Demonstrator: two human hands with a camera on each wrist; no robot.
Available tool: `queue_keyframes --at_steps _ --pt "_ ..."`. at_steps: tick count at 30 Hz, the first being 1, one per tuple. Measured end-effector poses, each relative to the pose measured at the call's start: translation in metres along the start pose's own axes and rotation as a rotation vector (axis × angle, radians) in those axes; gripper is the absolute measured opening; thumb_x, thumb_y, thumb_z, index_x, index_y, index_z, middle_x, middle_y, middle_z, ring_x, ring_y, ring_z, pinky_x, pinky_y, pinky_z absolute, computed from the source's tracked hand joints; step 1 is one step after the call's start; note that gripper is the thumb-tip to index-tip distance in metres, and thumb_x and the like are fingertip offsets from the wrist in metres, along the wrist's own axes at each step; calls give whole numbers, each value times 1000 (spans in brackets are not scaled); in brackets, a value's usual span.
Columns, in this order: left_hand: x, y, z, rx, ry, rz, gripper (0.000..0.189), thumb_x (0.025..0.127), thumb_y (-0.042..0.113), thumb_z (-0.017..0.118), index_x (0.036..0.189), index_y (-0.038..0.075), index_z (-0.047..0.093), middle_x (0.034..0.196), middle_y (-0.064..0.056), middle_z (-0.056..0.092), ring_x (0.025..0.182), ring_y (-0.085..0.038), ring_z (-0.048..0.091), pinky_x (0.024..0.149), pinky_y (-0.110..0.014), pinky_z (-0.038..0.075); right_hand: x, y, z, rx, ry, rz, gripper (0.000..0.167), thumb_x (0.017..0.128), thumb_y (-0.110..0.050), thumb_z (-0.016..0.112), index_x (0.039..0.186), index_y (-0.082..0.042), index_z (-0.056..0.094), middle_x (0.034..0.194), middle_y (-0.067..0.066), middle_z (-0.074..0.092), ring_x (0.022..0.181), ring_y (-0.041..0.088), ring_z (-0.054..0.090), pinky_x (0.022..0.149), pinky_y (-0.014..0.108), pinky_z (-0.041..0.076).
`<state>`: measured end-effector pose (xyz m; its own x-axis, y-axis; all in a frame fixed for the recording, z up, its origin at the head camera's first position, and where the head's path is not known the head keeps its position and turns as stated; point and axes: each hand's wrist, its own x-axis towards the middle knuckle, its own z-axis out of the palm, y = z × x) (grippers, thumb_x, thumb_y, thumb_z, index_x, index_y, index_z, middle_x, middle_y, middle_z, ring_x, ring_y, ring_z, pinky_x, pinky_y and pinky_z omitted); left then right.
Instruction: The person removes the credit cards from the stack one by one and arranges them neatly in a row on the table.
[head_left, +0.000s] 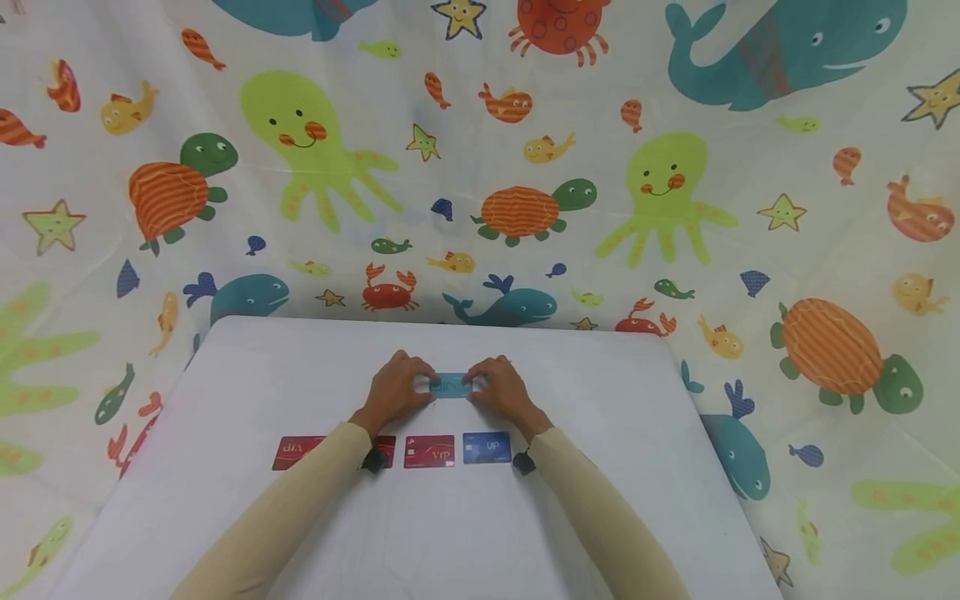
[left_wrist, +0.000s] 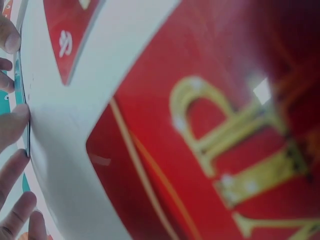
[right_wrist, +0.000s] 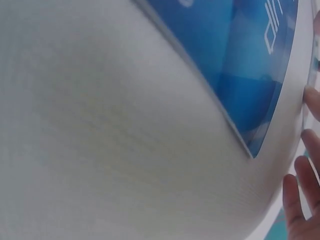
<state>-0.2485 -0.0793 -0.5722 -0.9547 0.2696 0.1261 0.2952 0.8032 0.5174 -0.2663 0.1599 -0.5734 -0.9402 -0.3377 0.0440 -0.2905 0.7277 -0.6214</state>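
L sleeve (head_left: pixel 292 504) hides pt of a red card (head_left: pixel 386 445) on the white desk (head_left: pixel 615 400); past it, L hand (head_left: pixel 395 389) & R hand (head_left: pixel 504 390) each pinch an end of a teal card (head_left: pixel 451 385), grip only slightly apart, lettering hard to read; behind, sea-animal curtain (head_left: pixel 480 158), top cut off

Between the sleeves (head_left: pixel 288 508) lies room to pass, up to the cards (head_left: pixel 429 451).
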Motion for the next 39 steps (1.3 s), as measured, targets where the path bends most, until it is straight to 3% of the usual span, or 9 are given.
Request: queue_keyframes --at_steps 18,26,31,39 --pt "-1 -1 -2 -12 7 37 30 85 26 91 112 17 82 120 -4 77 108 -23 56 96 -45 56 0 9 2 -36 -29 4 25 90 -19 87 114 -22 81 128 2 75 120 22 57 113 45 50" --pt "-3 0 -1 -15 -2 3 33 85 27 92 114 18 82 118 -5 75 109 -23 57 98 -46 58 0 9 0 -2 -17 19 30 88 -21 89 117 -21 81 127 1 74 119 22 58 113 46 51" --pt "-4 -1 1 -25 -14 -10 35 85 27 92 117 18 82 120 -5 75 111 -24 58 100 -47 58 0 7 2 -15 -49 26 38 87 -26 90 123 -23 79 135 -1 73 123 20 57 117 44 49" --pt "-5 -2 0 -44 11 0 32 85 25 91 115 18 81 120 -5 75 112 -24 58 100 -48 57 3 4 2 -73 -59 37 36 89 -27 88 123 -26 78 131 -3 72 120 18 56 117 41 49"
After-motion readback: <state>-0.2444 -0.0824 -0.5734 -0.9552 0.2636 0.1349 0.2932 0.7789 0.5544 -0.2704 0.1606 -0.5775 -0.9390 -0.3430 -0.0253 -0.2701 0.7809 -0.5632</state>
